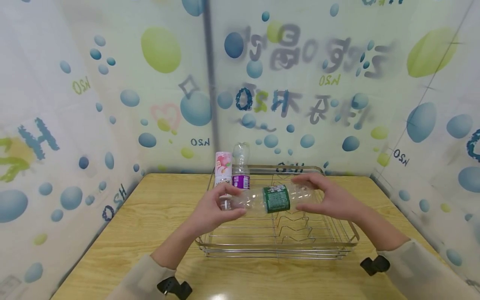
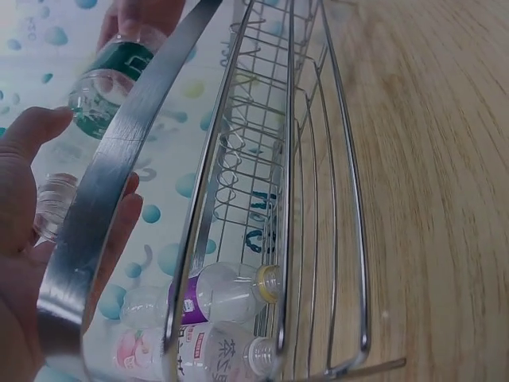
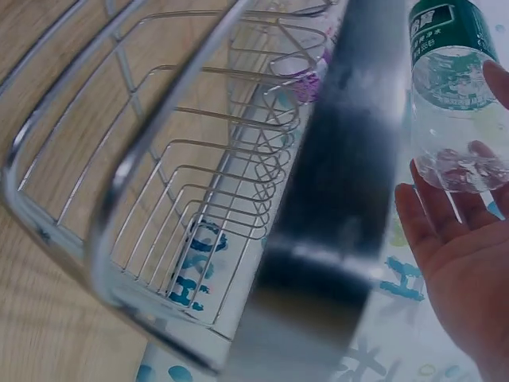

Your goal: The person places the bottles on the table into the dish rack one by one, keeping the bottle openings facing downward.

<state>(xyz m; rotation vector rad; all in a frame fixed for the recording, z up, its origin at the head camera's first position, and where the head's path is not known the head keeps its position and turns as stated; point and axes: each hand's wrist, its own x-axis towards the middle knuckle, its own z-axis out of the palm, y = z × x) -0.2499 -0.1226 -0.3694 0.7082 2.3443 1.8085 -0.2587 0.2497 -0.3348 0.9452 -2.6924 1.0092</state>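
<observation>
A clear plastic bottle (image 1: 255,200) with a green label lies sideways in the air above a wire dish rack (image 1: 240,245). Around its neck end, my left hand (image 1: 213,208) holds it between thumb and fingers. My right hand (image 1: 333,200) grips the base end, thumb below and fingers above in the head view. The left wrist view shows the threaded bottle neck (image 2: 56,205) by the left palm. In the right wrist view, the fingers (image 3: 445,215) lie against the clear base. Part of the bottle is hidden behind the rack's metal rim in the left wrist view.
At the rack's back left stand a pink-and-white bottle (image 1: 223,166) and a clear bottle with a purple label (image 1: 241,181), both cap end down. Bent wire dividers (image 1: 296,229) run along the rack's middle. The wooden table (image 1: 150,216) meets a patterned curtain (image 1: 318,150) behind.
</observation>
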